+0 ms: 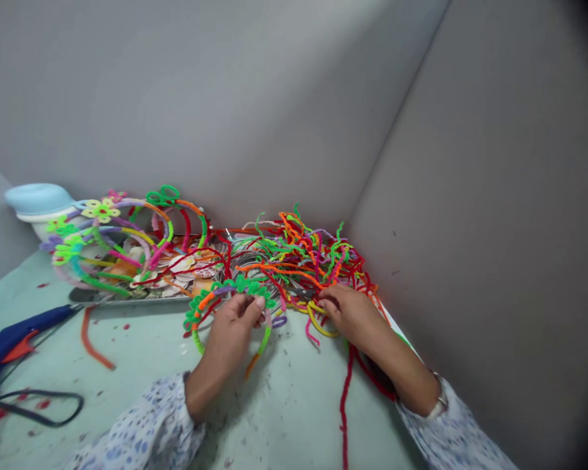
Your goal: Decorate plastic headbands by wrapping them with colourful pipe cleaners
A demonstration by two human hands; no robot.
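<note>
My left hand (235,323) is closed on a headband (206,301) wrapped in fuzzy pipe cleaners. Green loops run along its top, with orange, purple and lime sections on the band. At the near edge of a tangled pile of pipe cleaners (308,248), my right hand (345,313) has its fingers drawn together. What they hold, if anything, is hidden. Just left of those fingertips are a dark metal tool (301,292), partly buried, and a curved yellow piece (321,329). A long red strand (343,411) hangs down below the right wrist.
A metal tray (142,303) holds shells and finished-looking flower headbands (102,212). Behind it stands a container with a light blue lid (39,199). A blue glue gun (19,339) with its cord lies at left, near an orange pipe cleaner (91,343). Grey walls border the table.
</note>
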